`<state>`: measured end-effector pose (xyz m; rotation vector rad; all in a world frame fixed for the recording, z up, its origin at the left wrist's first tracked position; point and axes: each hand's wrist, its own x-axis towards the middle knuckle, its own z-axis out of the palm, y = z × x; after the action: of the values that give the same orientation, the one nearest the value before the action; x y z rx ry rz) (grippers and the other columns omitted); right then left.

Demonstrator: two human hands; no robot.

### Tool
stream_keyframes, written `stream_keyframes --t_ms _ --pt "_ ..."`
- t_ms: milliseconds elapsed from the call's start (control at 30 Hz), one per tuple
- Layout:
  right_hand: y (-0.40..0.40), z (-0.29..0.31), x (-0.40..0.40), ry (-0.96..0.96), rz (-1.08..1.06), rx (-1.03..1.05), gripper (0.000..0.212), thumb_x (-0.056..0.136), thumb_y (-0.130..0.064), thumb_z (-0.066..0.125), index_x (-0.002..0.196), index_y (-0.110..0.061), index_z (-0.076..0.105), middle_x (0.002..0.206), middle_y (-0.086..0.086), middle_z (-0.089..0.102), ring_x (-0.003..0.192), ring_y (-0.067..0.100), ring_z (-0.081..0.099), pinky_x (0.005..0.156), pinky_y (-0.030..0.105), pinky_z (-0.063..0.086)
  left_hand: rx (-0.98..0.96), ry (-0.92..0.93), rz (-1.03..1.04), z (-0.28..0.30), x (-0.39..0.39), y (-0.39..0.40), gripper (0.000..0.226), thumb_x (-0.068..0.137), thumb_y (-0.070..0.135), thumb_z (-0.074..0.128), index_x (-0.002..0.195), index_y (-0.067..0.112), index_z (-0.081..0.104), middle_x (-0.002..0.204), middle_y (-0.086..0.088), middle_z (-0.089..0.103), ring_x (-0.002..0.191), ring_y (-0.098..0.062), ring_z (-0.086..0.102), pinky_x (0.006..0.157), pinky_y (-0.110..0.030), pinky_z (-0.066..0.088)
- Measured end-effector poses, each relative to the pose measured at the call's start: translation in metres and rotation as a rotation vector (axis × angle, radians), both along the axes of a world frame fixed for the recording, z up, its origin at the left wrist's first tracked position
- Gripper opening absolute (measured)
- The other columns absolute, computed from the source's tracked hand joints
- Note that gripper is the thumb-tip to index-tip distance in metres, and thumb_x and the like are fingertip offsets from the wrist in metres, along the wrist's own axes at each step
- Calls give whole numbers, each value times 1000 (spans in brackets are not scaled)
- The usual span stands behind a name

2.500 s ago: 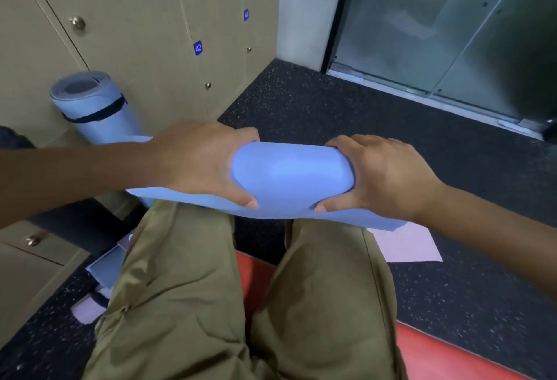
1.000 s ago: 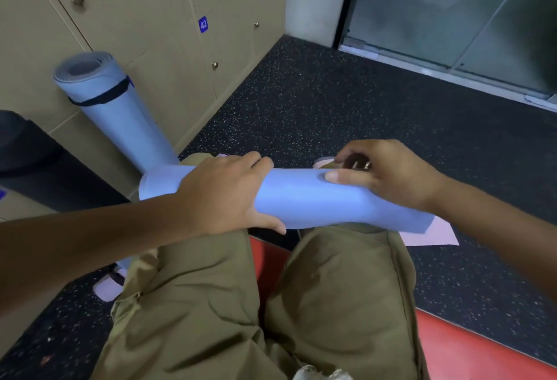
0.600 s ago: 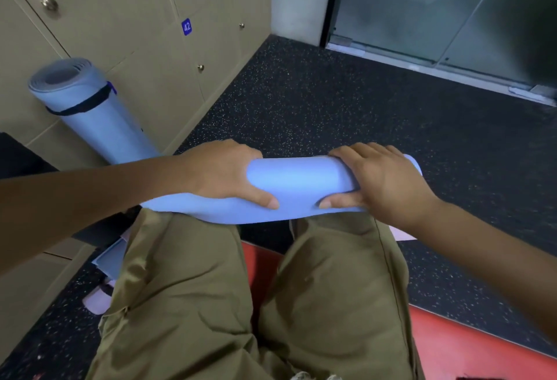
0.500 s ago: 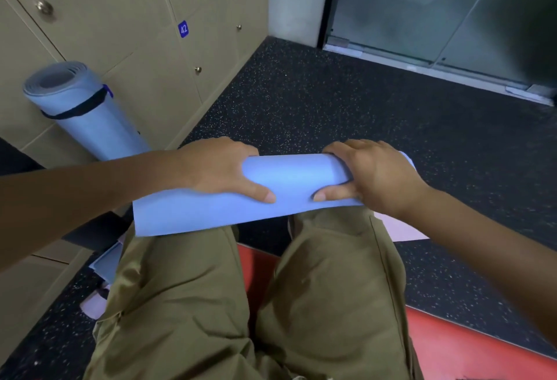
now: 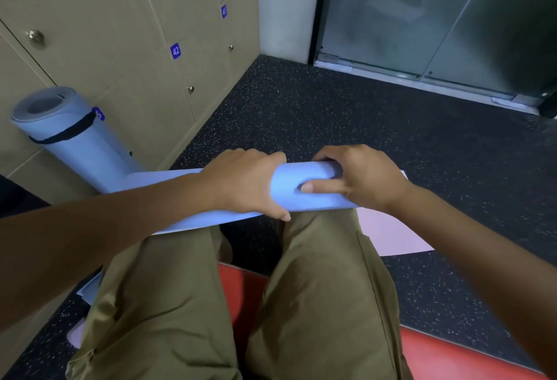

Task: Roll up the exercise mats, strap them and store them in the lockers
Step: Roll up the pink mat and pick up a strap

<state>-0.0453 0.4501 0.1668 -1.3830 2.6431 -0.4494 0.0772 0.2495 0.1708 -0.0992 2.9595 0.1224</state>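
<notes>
Left hand fingers curled over the top of the blue mat roll, thumb tucked under its near edge: full grip at mid-length. Right hand fingers wrapped over the far side of the same roll, thumb pressed flat into the near face and denting the foam. Both hands sit close together with a short stretch of roll between them.

Roll lies crosswise over both knees of the olive trousers, left end running out past the left forearm. No strap visible on it.

Second blue mat, already rolled and banded with a black strap, stands tilted against the beige lockers on the left. Locker tags read 42 and 41. Person sits on a red surface; dark speckled floor, glass door beyond.
</notes>
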Motion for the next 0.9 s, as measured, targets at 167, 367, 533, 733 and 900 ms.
stream_keyframes --t_ms 167,367,533,733,900 --pt "20 14 -18 126 -88 -71 83 73 -92 41 111 -23 68 101 -4 70 93 20 60 79 42 50 81 29 47 12 -11 -6 80 57 82 76 115 33 50 96 9 62 89 -25 59 68 -37 40" --pt "31 70 -37 -67 -369 -566 53 84 -60 73 125 -28 66 123 -16 64 115 2 53 89 12 38 268 183 96 44 -39 -5 79 54 82 79 113 37 51 94 14 63 89 -19 61 76 -40 53" --pt "25 117 -36 -241 -350 -892 36 90 -46 74 123 -34 66 123 -20 66 114 -13 55 86 10 42 624 320 140 50 -43 1 67 51 76 84 96 37 54 88 16 65 83 -10 61 79 -41 53" --pt "14 146 -13 -238 -162 -741 52 80 -61 68 128 -40 63 130 -25 62 122 -14 51 89 12 38 979 409 147 31 -20 9 64 58 52 96 107 29 63 105 12 71 101 -11 68 92 -49 55" --pt "-1 155 25 -256 9 -722 71 67 -51 82 133 -34 62 129 -21 64 121 -12 54 90 6 44 1148 452 171 11 12 14 83 55 45 97 127 33 56 122 11 70 114 -12 68 99 -48 55"
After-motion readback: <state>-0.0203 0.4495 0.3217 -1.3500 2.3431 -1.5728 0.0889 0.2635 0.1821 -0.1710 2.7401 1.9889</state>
